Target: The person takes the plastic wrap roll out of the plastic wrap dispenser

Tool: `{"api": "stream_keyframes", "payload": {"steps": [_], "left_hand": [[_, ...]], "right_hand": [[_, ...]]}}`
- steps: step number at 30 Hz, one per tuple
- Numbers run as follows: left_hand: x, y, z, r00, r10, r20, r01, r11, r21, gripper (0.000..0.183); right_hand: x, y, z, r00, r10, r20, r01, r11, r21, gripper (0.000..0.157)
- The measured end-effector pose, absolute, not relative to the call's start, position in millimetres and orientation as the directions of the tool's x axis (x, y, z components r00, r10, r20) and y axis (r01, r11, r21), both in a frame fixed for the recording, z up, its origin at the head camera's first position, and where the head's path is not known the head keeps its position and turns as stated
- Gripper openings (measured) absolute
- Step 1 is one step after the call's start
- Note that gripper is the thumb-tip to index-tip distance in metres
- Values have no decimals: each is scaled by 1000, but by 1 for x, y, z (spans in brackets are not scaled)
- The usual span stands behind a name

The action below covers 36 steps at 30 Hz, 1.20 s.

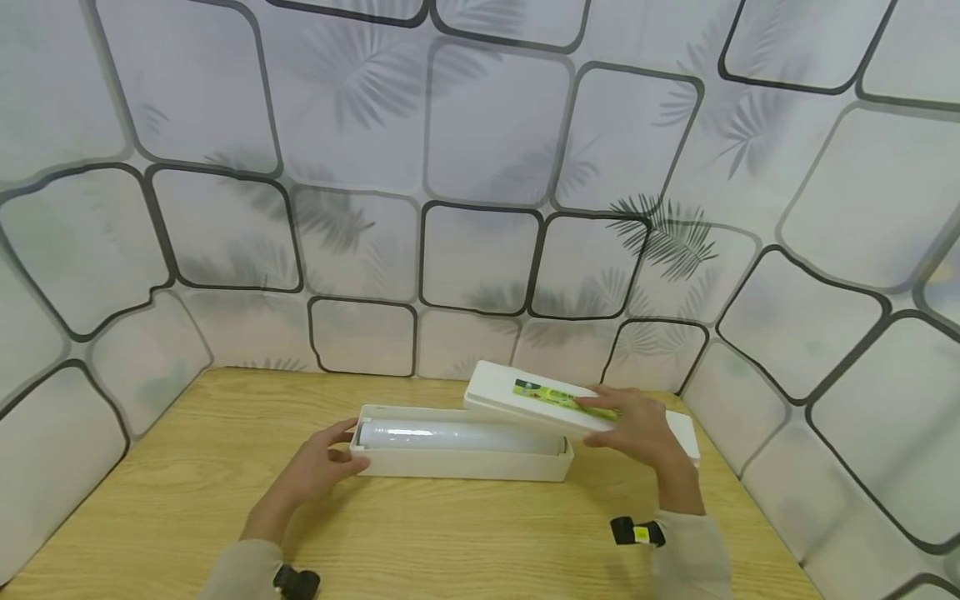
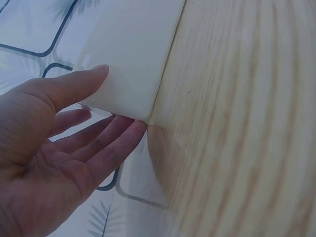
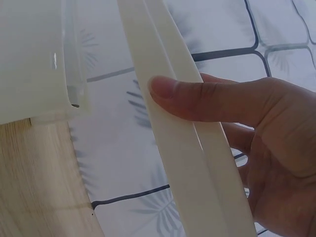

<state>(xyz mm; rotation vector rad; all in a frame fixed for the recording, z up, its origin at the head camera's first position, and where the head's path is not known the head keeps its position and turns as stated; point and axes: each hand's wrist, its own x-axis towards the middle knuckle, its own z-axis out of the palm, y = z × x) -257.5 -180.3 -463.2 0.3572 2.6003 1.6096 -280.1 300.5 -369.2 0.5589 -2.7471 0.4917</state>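
A long white cling film box (image 1: 465, 466) stands uncovered on the table, with a shiny pale roll of film (image 1: 450, 435) lying inside. My left hand (image 1: 318, 465) holds the box at its left end. In the left wrist view the thumb lies on the box's front wall (image 2: 131, 64) and the fingertips touch its end. With my right hand (image 1: 637, 429) I grip the white lid (image 1: 491, 385), which bears a green label (image 1: 551, 394). The lid is tilted above the box's right part and reaches past it. In the right wrist view my thumb presses the lid's near edge (image 3: 182, 163).
The wood-grain table (image 1: 450, 542) extends in front of the box and to both sides. Patterned wall covering (image 1: 360, 250) rises behind the table and along its left and right. Each sleeve has a small black wrist camera (image 1: 296, 582).
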Motion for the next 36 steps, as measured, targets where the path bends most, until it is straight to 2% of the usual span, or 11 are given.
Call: {"api": "stream_keyframes", "payload": {"steps": [16, 36], "left_hand": [[-257, -180, -464, -972, 225, 65, 158, 424, 892, 76], [-258, -181, -465, -970, 235, 68, 165, 425, 890, 75]], "right_hand": [[-280, 318, -370, -902, -279, 330, -392, 849, -354, 56], [-280, 338, -375, -911, -245, 331, -352, 880, -318, 58]]}}
